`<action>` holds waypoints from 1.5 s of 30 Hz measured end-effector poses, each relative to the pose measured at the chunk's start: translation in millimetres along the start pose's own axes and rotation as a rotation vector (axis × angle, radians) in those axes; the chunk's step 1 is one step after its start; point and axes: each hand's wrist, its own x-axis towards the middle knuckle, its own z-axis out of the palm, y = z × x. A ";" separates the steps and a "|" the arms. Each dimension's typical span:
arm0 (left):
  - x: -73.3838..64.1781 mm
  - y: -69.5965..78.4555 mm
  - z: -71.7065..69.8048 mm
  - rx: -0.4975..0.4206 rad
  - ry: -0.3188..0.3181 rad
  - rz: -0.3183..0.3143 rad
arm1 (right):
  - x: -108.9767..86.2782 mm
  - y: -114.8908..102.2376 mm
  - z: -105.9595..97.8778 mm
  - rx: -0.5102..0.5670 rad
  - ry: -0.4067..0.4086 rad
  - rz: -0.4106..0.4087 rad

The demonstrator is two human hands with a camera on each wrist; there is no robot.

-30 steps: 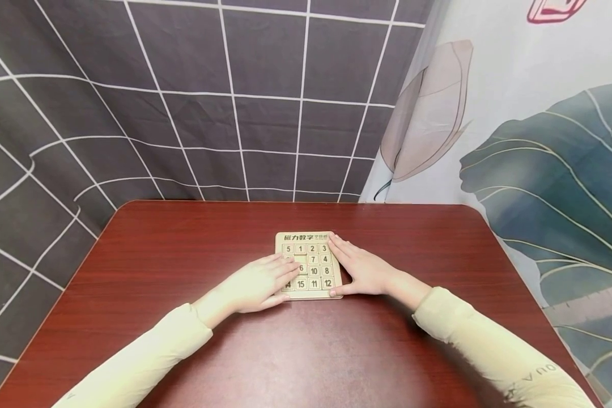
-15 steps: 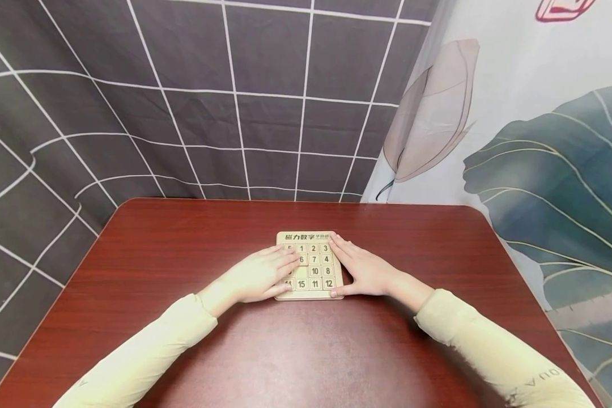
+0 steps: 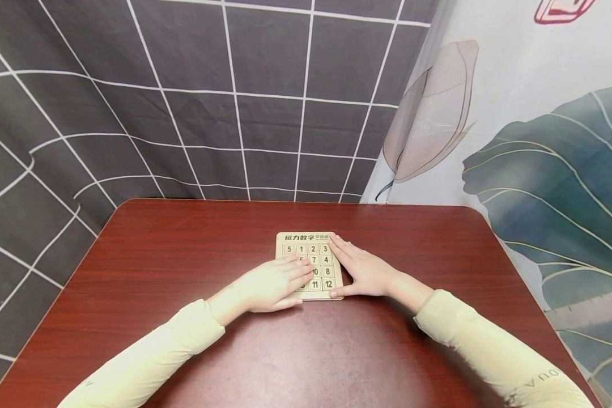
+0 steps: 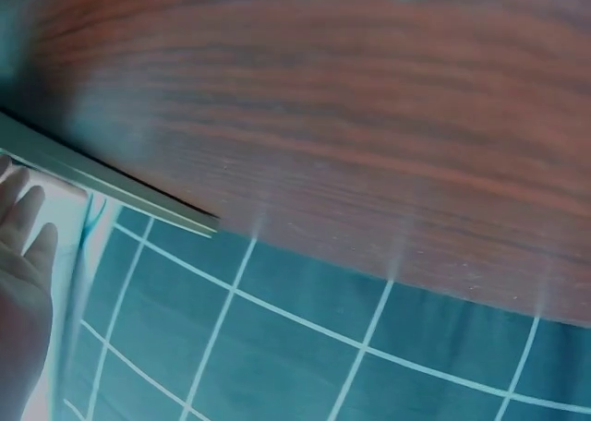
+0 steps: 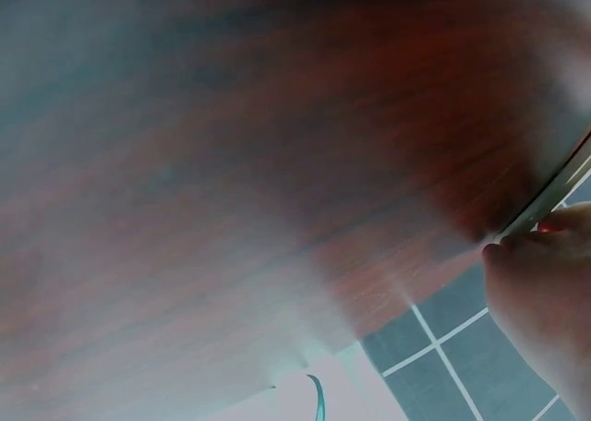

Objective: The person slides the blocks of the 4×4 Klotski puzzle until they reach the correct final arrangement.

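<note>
A pale wooden number sliding puzzle (image 3: pixel 297 238) lies flat, with printed characters along its far edge. Its top row reads 5, 1, 2, 3. My left hand (image 3: pixel 274 285) lies over the puzzle's left and middle, straight fingertips on the tiles near 10, hiding several tiles at the lower left. Along the right side, my right hand (image 3: pixel 369 273) rests with fingers at the far corner and thumb at the near corner. The left wrist view catches the puzzle's edge (image 4: pixel 120 190) beside the fingers; the right wrist view shows my right hand (image 5: pixel 552 292) at that edge.
The puzzle sits on a reddish-brown wood-grain table (image 3: pixel 183 238). Behind it hangs a dark grey cloth (image 3: pixel 265 124) with a white grid, and to the right a pale curtain (image 3: pixel 520 85) with large leaf prints.
Tile 6 slid up one row between the two earlier frames. Since then my left hand has moved right and slightly nearer, over the tiles. My right hand has kept its place.
</note>
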 end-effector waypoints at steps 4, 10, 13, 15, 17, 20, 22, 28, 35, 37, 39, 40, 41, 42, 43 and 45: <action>0.4 2.1 2.9 -0.007 -0.002 -0.006 | 0.2 0.3 0.6 0.002 0.001 0.001; -2.3 0.9 5.9 0.001 -0.006 -0.009 | 0.2 -0.4 0.6 0.001 0.002 0.002; -6.6 0.1 6.1 0.004 -0.005 -0.016 | 0.4 0.2 1.2 0.001 0.002 0.005; -10.6 -0.7 6.3 0.006 0.000 -0.024 | 0.4 0.7 1.6 0.004 0.003 0.007; -15.3 -1.2 6.3 0.007 0.006 -0.032 | 0.1 1.0 1.8 0.004 0.003 0.006; -22.1 -1.7 5.9 -0.011 0.009 -0.052 | -0.2 1.2 1.7 0.002 0.003 0.004; -25.8 -1.4 4.6 -0.029 0.011 -0.060 | -0.5 1.1 1.2 0.000 0.004 0.003; -26.8 1.1 -1.5 -0.047 0.031 -0.060 | -0.7 1.1 0.0 -0.002 0.003 0.007; -16.3 9.7 -4.3 -0.036 0.056 0.018 | -0.9 1.5 -0.2 0.003 0.003 0.003; -12.9 12.8 -3.5 -0.025 0.059 0.046 | -0.9 1.2 -0.8 0.005 0.006 0.001; -10.2 15.6 -2.2 -0.005 0.051 0.064 | -0.7 1.2 -1.0 0.007 0.004 0.001; -9.1 16.8 -2.1 0.003 0.043 0.069 | -0.6 1.0 -1.1 0.008 0.003 0.000; -8.5 18.0 -2.1 0.012 0.028 0.069 | -0.6 0.9 -1.2 0.009 0.002 0.000; -7.9 18.9 -1.9 0.015 0.017 0.066 | -0.7 0.8 -1.2 0.008 0.002 0.000; -7.6 19.4 -1.8 0.017 0.008 0.063 | -0.7 0.7 -1.3 0.010 0.002 -0.002; -7.3 19.4 -0.5 0.022 0.001 0.059 | -0.6 0.6 -1.5 0.007 0.004 -0.004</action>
